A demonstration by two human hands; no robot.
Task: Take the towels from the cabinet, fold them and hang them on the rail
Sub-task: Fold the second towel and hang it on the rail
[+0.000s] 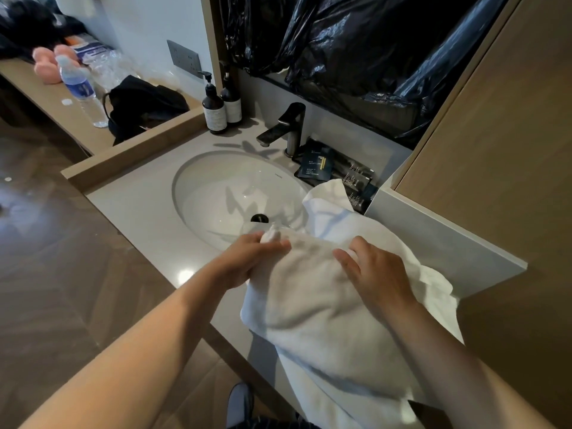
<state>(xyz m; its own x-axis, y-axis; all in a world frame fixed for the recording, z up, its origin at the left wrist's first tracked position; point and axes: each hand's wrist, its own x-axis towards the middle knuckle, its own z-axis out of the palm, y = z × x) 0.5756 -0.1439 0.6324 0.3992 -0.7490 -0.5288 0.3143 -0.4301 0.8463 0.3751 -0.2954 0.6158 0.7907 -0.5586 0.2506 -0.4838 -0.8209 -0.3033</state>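
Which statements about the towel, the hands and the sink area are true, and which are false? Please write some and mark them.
1. The left hand and the right hand hold the white towel. True.
2. The towel hangs on a rail. False: it lies on the counter beside the sink.
3. Two dark pump bottles stand left of the faucet. True.
4. The water bottle stands in the sink. False: it stands on the wooden shelf.
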